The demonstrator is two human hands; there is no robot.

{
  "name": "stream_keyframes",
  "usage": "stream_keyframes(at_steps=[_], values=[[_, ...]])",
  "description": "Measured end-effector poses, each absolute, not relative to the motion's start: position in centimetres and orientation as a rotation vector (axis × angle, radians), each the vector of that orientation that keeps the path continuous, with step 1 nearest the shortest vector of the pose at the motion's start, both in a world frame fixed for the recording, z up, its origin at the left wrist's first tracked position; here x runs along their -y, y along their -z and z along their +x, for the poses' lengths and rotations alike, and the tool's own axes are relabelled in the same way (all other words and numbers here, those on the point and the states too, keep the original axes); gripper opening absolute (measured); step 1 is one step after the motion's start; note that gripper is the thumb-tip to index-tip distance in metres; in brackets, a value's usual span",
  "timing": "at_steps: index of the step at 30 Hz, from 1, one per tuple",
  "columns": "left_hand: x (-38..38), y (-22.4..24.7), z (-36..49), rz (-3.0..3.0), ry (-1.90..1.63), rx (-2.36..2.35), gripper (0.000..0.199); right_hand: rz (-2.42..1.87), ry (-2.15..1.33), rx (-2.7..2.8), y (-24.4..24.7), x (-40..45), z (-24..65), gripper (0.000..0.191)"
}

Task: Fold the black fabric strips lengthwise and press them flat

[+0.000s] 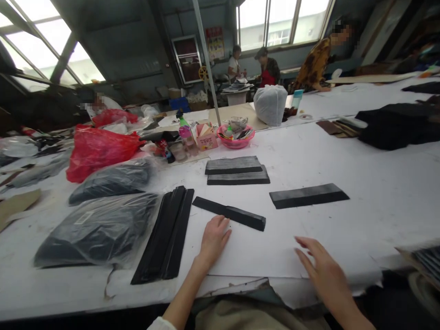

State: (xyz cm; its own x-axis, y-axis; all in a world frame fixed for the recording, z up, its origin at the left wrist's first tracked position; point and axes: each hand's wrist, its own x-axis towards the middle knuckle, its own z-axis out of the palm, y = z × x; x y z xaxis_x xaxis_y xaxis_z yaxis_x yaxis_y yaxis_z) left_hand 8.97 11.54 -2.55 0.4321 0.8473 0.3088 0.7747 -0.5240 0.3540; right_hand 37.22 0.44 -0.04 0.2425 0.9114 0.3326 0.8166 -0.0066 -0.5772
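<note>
My left hand (215, 236) is at the near edge of a narrow folded black strip (237, 215), its fingertips at or on the strip; the fingers are bent and a little apart. My right hand (321, 263) hovers over the white table at the right, thumb and fingers apart, with nothing in it. Beyond the hands lie two overlapping grey-and-black pieces (235, 169). A single grey-and-black piece (309, 195) lies flat above my right hand. Left of my left hand is a pile of long black strips (163, 236).
Plastic-wrapped dark bundles (99, 229) and a red bag (99, 151) fill the left side. A pink basket (236, 137), bottles and a white bag (271, 105) stand further back. Dark cloth (395, 123) lies at the right. People are at the far tables.
</note>
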Motion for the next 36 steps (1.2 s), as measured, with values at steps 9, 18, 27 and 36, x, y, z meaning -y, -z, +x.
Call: stream_keyframes(at_steps=[9,18,27,36], values=[[-16.8,2.0,7.7,2.499,-0.772,-1.527,0.027,-1.742,-0.229,2.057,-0.3,-15.2,27.7,0.018],[-19.2,2.6,7.9,2.521,-0.680,-1.546,0.021,-1.674,-0.258,2.219,1.9,-18.4,25.4,0.010],[-19.6,3.3,8.2,2.539,-0.634,-1.391,0.023,-1.611,-0.349,2.194,2.6,-18.4,25.8,0.006],[-19.4,2.5,7.9,2.574,-0.458,-1.425,0.027,-1.565,-0.358,2.230,2.9,-18.5,26.4,0.006]])
